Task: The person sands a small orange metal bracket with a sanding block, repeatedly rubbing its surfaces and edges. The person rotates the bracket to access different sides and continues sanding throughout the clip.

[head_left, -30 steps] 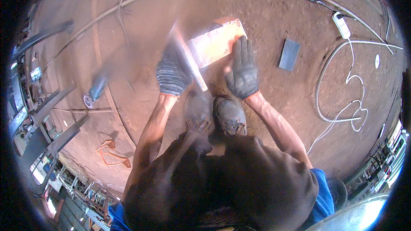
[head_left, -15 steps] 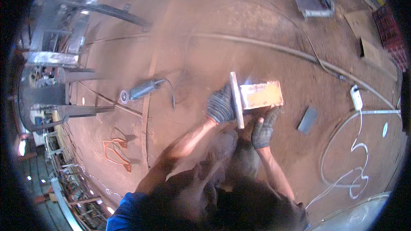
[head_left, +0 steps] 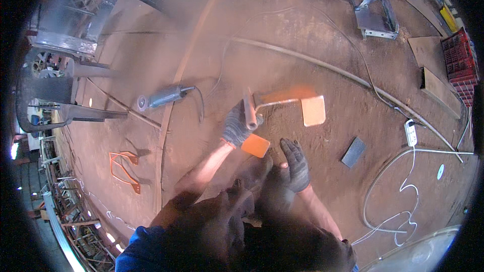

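My left hand (head_left: pixel 236 127), in a grey striped work glove, grips the short metal tube (head_left: pixel 250 111) at one end of an orange metal bracket. The bracket's arm (head_left: pixel 282 98) reaches right from the tube, slightly smeared by motion, to a pale square plate (head_left: pixel 313 111). An orange square plate (head_left: pixel 255 145) shows just below my left hand; whether it belongs to the bracket I cannot tell. Apart from the bracket, below and between its two plates, is my gloved right hand (head_left: pixel 295 165), open and holding nothing, its fingers stretched upward.
An angle grinder (head_left: pixel 164 96) lies left on the dusty ground, above a bent orange metal frame (head_left: pixel 124 171). Rightward are a dark flat block (head_left: pixel 354 152), a white power strip (head_left: pixel 411 132) and a long hose (head_left: pixel 322 65). A red crate (head_left: pixel 459 60) and grey metal frame (head_left: pixel 380 15) stand farther off.
My left hand has turned the bracket, so its broad orange face now shows nearly edge-on and the tube's end faces me. My right hand has moved down and left, away from the bracket.
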